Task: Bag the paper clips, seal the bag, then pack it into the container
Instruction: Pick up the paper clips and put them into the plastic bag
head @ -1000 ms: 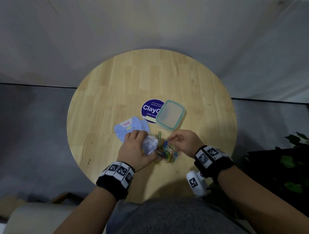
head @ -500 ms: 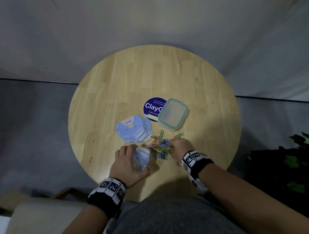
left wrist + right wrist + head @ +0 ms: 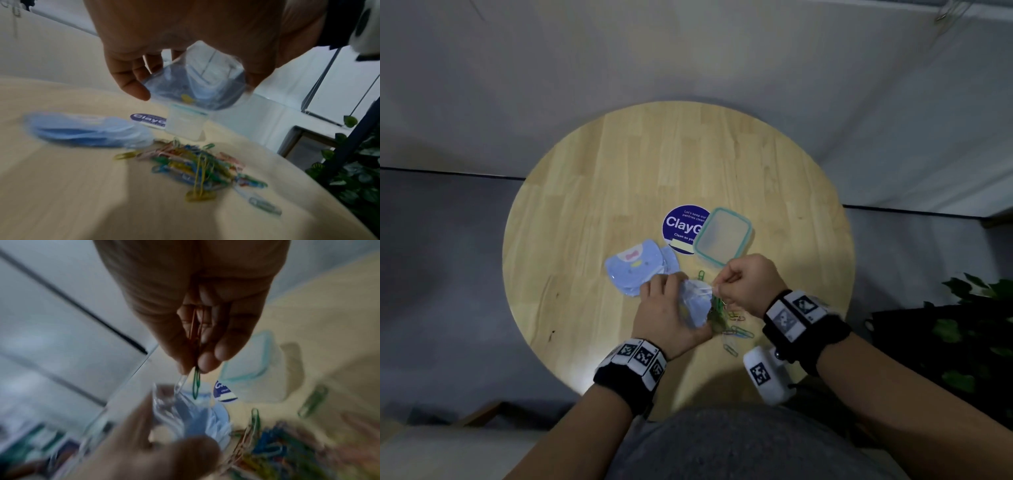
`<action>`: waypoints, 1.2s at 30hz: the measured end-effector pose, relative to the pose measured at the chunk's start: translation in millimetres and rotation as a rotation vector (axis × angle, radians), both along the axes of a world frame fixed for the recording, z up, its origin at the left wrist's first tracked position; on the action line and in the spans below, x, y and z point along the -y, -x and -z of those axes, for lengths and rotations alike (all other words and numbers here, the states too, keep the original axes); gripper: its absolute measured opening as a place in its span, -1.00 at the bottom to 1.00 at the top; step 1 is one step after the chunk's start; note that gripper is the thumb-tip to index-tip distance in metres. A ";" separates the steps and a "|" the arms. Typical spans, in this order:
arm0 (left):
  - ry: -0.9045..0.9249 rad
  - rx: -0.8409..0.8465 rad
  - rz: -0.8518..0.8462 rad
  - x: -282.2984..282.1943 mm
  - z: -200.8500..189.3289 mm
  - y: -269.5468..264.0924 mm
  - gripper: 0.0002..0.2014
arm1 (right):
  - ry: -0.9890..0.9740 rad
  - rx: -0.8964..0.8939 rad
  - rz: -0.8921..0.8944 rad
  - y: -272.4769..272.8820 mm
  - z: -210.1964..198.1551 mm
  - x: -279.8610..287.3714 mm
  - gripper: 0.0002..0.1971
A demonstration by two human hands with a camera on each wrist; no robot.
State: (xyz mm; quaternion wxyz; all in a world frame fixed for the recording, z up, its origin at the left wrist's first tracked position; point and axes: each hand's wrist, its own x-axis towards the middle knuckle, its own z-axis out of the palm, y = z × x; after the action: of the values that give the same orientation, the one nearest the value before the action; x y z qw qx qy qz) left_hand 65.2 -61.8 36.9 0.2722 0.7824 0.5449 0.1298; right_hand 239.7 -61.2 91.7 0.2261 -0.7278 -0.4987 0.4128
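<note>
Left hand (image 3: 666, 317) around bag (image 3: 697, 303); right hand (image 3: 748, 284) seemingly pinching 2 clips (image 3: 196, 382).

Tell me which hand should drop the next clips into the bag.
Right. The right hand already pinches clips just above the bag, whose mouth the left hand holds open.

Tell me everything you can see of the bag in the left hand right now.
The bag is small, of thin clear plastic with a pale blue tint, crumpled and soft. The left hand holds it above the table, fingers and thumb curled round it. Its mouth faces the right hand, which pinches paper clips at the opening. The left wrist view shows something small and yellow inside; blur hides more. It is not sealed.
</note>
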 end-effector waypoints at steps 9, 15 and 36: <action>0.000 0.081 -0.034 -0.9 -11.3 -12.2 -0.20 | 0.182 -0.220 -0.117 18.8 -26.1 -8.7 -0.82; 0.012 0.043 -0.070 5.6 1.5 10.8 -0.20 | 0.077 0.002 0.020 -8.6 13.4 -8.9 -0.80; 0.036 -0.085 -0.036 10.2 9.2 37.6 -0.23 | 0.182 0.345 -0.215 -2.5 88.1 15.3 -0.75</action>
State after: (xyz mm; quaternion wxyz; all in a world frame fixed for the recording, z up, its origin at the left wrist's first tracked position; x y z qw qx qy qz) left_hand 27.6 -72.0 27.7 0.2604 0.7722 0.5723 0.0918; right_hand 242.2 -76.5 3.5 0.0253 -0.7476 -0.5654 0.3475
